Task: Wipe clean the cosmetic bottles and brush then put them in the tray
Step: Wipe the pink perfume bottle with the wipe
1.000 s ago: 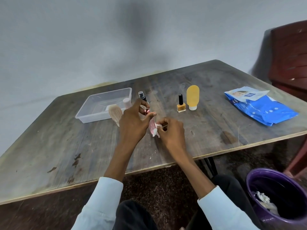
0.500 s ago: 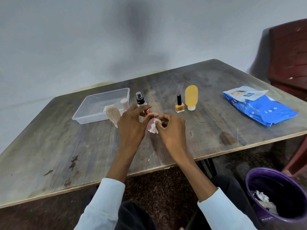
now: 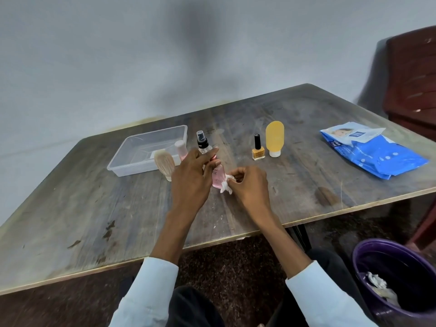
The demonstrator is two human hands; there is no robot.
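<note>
Head view, frame centre: left hand [image 3: 188, 178] has its grip around the pink bottle [image 3: 218, 177] above the desk [image 3: 118, 208], while right hand [image 3: 250, 185] pinches a white wipe [image 3: 226, 186] against it; tray [image 3: 132, 161] sits upper left.

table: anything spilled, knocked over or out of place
Nothing spilled. The nail polish, yellow tube and spray bottle stand upright. The only marks are dark stains on the table.

2 pale blue sleeves [image 3: 151, 296] end above bare wrists; dark trousers [image 3: 193, 308] below.
</note>
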